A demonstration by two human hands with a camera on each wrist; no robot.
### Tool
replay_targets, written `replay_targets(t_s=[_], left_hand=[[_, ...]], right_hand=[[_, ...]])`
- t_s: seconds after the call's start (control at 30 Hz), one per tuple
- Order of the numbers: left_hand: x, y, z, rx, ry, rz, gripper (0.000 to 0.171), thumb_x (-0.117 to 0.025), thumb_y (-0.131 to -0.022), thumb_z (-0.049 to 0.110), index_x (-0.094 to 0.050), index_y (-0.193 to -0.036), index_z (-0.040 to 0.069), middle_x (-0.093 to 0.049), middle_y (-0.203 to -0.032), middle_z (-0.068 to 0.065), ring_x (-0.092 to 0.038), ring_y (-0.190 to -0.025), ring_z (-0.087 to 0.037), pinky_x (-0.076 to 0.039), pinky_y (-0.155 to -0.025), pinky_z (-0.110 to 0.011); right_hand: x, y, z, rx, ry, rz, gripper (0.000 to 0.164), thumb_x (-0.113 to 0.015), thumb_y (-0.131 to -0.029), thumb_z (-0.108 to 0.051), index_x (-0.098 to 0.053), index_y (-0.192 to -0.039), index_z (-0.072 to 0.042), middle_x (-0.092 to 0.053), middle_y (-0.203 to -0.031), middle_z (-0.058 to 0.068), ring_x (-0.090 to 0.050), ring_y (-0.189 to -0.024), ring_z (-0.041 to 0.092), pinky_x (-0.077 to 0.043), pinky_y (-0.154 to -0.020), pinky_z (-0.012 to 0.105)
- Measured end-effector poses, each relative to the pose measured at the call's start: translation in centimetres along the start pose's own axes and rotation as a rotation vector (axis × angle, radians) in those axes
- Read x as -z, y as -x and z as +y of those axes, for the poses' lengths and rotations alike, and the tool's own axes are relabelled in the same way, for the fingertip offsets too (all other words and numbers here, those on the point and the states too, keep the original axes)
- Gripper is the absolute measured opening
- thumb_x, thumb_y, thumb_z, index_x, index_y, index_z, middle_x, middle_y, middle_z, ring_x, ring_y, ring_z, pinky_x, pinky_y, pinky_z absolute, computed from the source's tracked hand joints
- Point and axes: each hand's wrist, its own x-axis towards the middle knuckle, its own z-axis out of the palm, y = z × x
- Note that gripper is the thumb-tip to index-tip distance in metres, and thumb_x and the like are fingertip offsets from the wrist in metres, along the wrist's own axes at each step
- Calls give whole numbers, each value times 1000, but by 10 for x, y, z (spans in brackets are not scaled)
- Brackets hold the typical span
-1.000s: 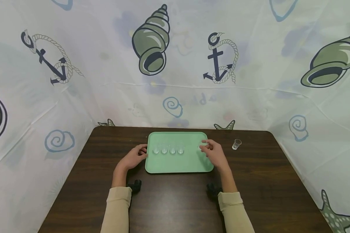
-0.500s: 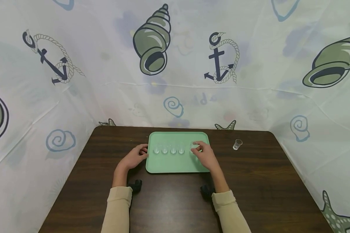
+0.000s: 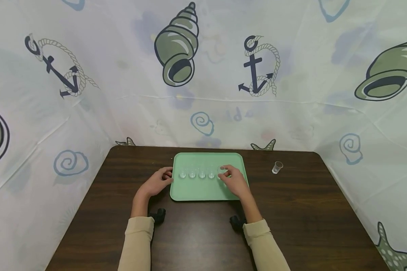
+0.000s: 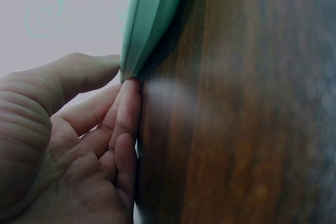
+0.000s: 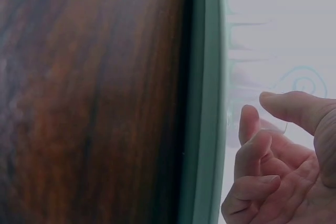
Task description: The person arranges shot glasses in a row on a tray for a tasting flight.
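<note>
A light green tray (image 3: pixel 203 192) lies on the table. My left hand (image 3: pixel 157 183) holds its left edge, with the thumb (image 4: pixel 94 72) at the rim and fingertips against the side near the tabletop. Several small clear plastic cups, among them one cup (image 3: pixel 192 174), stand in a row across the tray's left and middle. At the row's right end, my right hand (image 3: pixel 235 181) pinches another clear cup (image 3: pixel 221 169) between thumb and fingers. In the right wrist view that cup is faint behind the thumb (image 5: pixel 294 106) and fingertips.
One more clear cup (image 3: pixel 277 167) stands on the dark wooden table (image 3: pixel 196 241), right of the tray. Black wrist straps (image 3: pixel 158 216) sit on both forearms. A white sheet (image 3: pixel 122 75) printed with shells and anchors encloses the table's back and sides.
My right hand has moved left over the tray with its cup, from near the right edge to close beside the row. My left hand has stayed at the tray's left edge.
</note>
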Motion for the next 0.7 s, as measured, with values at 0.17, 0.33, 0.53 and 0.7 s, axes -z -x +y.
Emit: replay_targets(t_s=[0.17, 0.33, 0.53, 0.7], left_hand=[[0, 0, 0, -1, 1, -2, 57, -57, -112, 16, -39, -162, -4, -56, -140, -25, -57, -127, -38, -49, -108, -57], [-1, -1, -1, -3, 4, -3, 56, -57, -112, 16, -39, -162, -3, -56, -140, -24, -57, -126, -38, -49, -107, -56], [-2, -1, -1, -5, 3, -1, 56, -57, -112, 15, -39, -162, -4, -56, -140, -24, -57, -126, -38, -49, -107, -55], [0, -1, -1, -8, 4, -5, 56, -57, -112, 15, -39, -162, -5, -55, -140, -25, -57, -126, -38, -49, -107, -55]], right_hand=[[-2, 0, 1, -12, 5, -4, 39, -70, -107, -25, -68, -141, -8, -75, -106, 13, -66, -78, 18, -51, -70, 34], [-3, 0, 2, -21, 20, -3, 39, -68, -107, -25, -67, -142, -8, -75, -106, 13, -66, -78, 18, -50, -68, 34], [0, 0, 2, -32, 68, -15, 43, -68, -107, -24, -64, -146, -7, -74, -109, 14, -65, -83, 20, -50, -72, 35], [9, 1, 2, -43, 92, -23, 46, -66, -106, -18, -60, -151, -7, -73, -110, 14, -63, -83, 22, -48, -70, 35]])
